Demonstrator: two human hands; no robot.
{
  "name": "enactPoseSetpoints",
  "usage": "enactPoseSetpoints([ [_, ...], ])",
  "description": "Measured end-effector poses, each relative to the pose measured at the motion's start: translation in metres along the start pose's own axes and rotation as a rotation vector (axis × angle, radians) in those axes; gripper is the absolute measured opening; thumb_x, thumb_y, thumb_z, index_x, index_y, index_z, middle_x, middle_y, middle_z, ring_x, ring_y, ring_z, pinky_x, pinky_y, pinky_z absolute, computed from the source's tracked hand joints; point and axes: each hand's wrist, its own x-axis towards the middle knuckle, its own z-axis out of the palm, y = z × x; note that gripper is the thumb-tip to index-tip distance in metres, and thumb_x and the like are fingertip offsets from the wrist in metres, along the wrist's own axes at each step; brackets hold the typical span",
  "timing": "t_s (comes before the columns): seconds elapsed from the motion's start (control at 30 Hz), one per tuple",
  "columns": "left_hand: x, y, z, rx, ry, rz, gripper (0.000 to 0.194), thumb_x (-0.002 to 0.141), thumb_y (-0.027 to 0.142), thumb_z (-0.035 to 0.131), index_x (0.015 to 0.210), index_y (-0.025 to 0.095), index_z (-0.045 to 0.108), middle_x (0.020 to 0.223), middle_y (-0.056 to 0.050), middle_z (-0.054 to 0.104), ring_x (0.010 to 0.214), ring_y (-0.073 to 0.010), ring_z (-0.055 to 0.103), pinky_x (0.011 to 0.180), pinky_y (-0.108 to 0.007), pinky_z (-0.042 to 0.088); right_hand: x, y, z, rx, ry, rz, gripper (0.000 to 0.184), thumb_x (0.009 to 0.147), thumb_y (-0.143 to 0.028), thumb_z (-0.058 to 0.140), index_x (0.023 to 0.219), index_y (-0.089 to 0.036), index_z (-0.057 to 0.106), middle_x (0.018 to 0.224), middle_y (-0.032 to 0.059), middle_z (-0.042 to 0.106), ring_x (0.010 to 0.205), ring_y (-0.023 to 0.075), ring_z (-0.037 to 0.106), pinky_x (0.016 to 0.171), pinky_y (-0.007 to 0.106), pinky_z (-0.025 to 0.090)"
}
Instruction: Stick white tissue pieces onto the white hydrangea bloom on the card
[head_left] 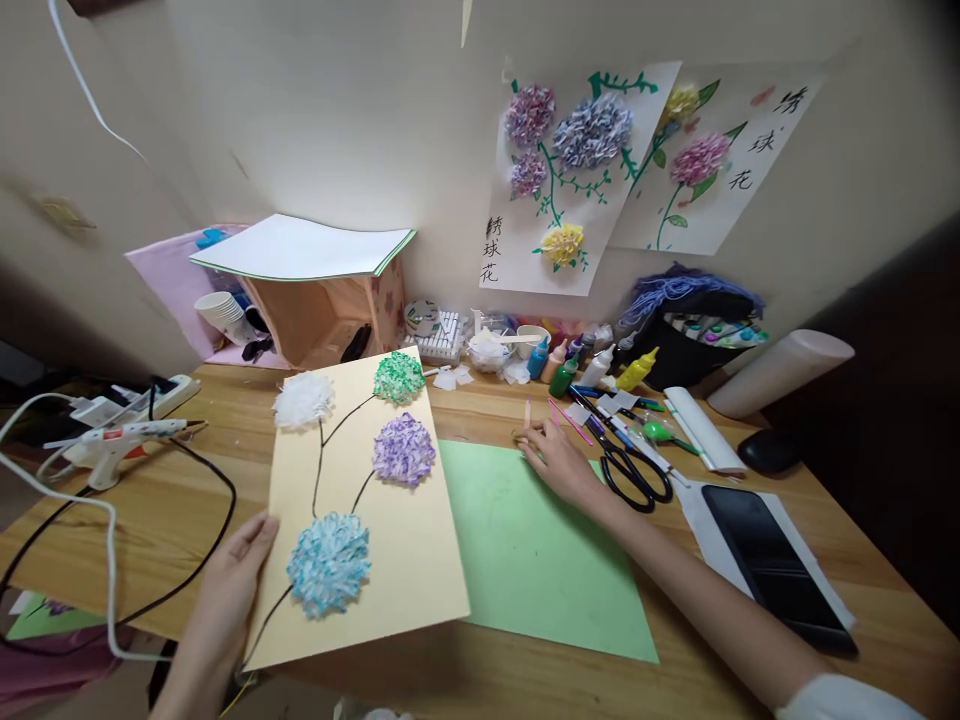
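My left hand (236,560) grips the left edge of a pale yellow card (420,570), tilted up above the desk. Fluffy paper flowers in white (304,400), green (399,377), purple (404,450) and blue (330,565) sit on it, joined to dark drawn stems. Over the top edge of a light green sheet (555,570) is my right hand (559,460), its fingers curled together at the desk surface. What they pinch, if anything, is too small to make out. A thin pink stick (527,412) lies by the fingertips. Black-handled scissors (630,475) rest just right of that hand.
Paint bottles (562,372) and pens stand or lie at the back. A phone (776,560) and a mouse (769,452) are right. At left lie a glue gun (112,450), cables and a power strip (169,395). Flower pictures (555,200) hang on the wall.
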Motion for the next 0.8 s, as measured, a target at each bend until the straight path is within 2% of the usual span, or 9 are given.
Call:
enactPoseSetpoints([
  [0.07,-0.013,0.002,0.028,-0.157,0.011,-0.039,0.062,0.072,0.060,0.061,0.123,0.026,0.053,0.095,-0.005,0.073,0.093,-0.0272,0.068,0.074,-0.038,0.057,0.008,0.001,0.005,-0.118,0.014,0.024,0.022,0.090,-0.025,0.044,0.095,-0.020,0.065,0.102,0.0125,0.057,0.097,0.0265,0.056,0.077,0.036,0.047],
  [0.17,-0.034,0.008,0.071,-0.289,-0.162,-0.001,0.068,0.072,0.057,0.063,0.128,0.024,0.045,0.109,-0.009,0.069,0.101,-0.0288,0.064,0.077,-0.039,0.055,0.011,0.009,0.005,-0.176,0.046,0.069,0.019,0.087,-0.019,0.045,0.090,-0.017,0.064,0.096,0.0152,0.058,0.096,0.0294,0.054,0.079,0.040,0.046],
  [0.3,-0.056,0.015,0.125,-0.379,-0.306,0.012,0.076,0.066,0.061,0.065,0.129,0.026,0.041,0.110,-0.010,0.068,0.106,-0.0302,0.061,0.076,-0.039,0.053,-0.005,0.031,-0.008,-0.122,0.074,0.091,0.027,0.087,-0.019,0.038,0.091,-0.014,0.065,0.099,0.0184,0.060,0.099,0.0315,0.056,0.084,0.044,0.045],
  [0.33,-0.059,0.016,0.136,-0.402,-0.333,0.018,0.078,0.065,0.062,0.066,0.130,0.027,0.041,0.111,-0.010,0.067,0.106,-0.0303,0.061,0.076,-0.039,0.052,-0.013,0.037,-0.012,0.036,0.093,0.119,0.027,0.086,-0.022,0.039,0.089,-0.015,0.066,0.098,0.0175,0.062,0.099,0.0314,0.057,0.086,0.044,0.045],
  [0.4,-0.061,0.017,0.154,-0.460,-0.366,-0.005,0.079,0.064,0.064,0.065,0.130,0.028,0.041,0.110,-0.011,0.067,0.103,-0.0300,0.062,0.073,-0.038,0.052,-0.032,0.050,-0.018,0.442,0.013,0.191,0.030,0.085,-0.037,0.046,0.091,-0.018,0.067,0.095,0.0135,0.067,0.094,0.0312,0.062,0.081,0.042,0.049],
  [0.5,-0.062,0.017,0.171,-0.547,-0.383,-0.049,0.087,0.062,0.065,0.067,0.133,0.027,0.036,0.110,-0.012,0.066,0.100,-0.0285,0.063,0.071,-0.036,0.050,-0.068,0.060,-0.023,0.874,-0.039,0.405,0.039,0.071,-0.050,0.065,0.097,-0.021,0.070,0.098,0.0127,0.071,0.095,0.0335,0.064,0.079,0.041,0.052],
  [0.6,-0.067,0.019,0.180,-0.625,-0.382,-0.093,0.098,0.056,0.062,0.073,0.137,0.028,0.030,0.115,-0.014,0.063,0.100,-0.0282,0.062,0.071,-0.035,0.050,-0.097,0.056,-0.024,1.141,0.010,0.538,0.050,0.069,-0.059,0.066,0.099,-0.020,0.071,0.099,0.0170,0.071,0.092,0.0352,0.066,0.074,0.046,0.054],
  [0.7,-0.074,0.021,0.188,-0.702,-0.380,-0.102,0.091,0.064,0.056,0.072,0.138,0.027,0.027,0.123,-0.015,0.059,0.107,-0.0275,0.060,0.078,-0.035,0.049,-0.110,0.048,-0.023,1.268,0.081,0.556,0.050,0.071,-0.059,0.066,0.100,-0.019,0.070,0.099,0.0160,0.072,0.088,0.0324,0.068,0.073,0.045,0.057],
  [0.8,-0.080,0.017,0.198,-0.727,-0.400,-0.091,0.082,0.072,0.051,0.068,0.137,0.022,0.028,0.122,-0.016,0.060,0.107,-0.0272,0.061,0.080,-0.034,0.049,-0.109,0.046,-0.022,1.262,0.135,0.617,0.049,0.066,-0.053,0.074,0.103,-0.021,0.067,0.097,0.0114,0.073,0.085,0.0283,0.069,0.073,0.040,0.059],
])
